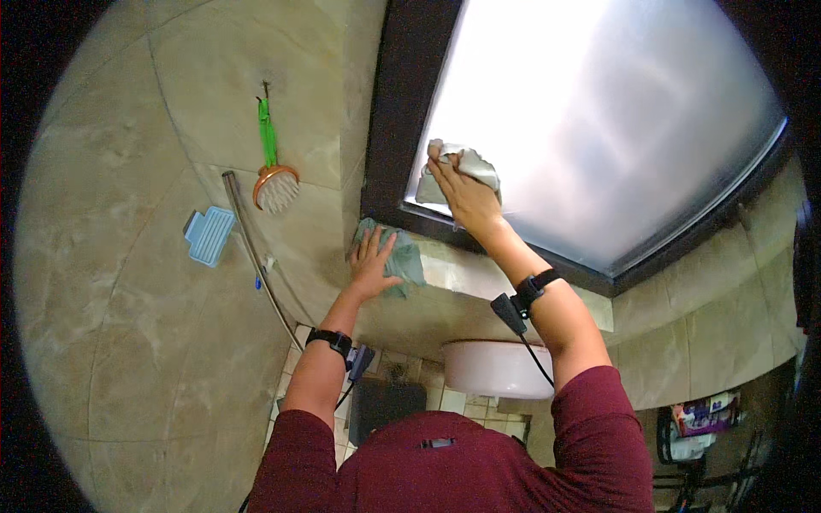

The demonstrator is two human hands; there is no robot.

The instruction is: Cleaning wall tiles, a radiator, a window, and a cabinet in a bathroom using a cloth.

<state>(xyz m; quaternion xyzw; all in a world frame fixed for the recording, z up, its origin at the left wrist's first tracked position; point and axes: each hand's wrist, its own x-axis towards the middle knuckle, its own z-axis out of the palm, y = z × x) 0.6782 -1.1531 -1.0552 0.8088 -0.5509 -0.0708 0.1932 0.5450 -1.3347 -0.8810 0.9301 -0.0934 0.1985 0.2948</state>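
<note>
- Pale grey cloth: bunched under the right hand, whose fingers close over it and press it flat against the frosted window pane, near the pane's lower left corner.
- Green cloth: lies on the tiled sill below the dark window frame; the left hand rests on it, fingers spread wide.
- Both wrists carry black bands with small devices.
- On the left wall hang a round orange brush and a blue soap holder.
- A white basin sits below the sill.
</note>
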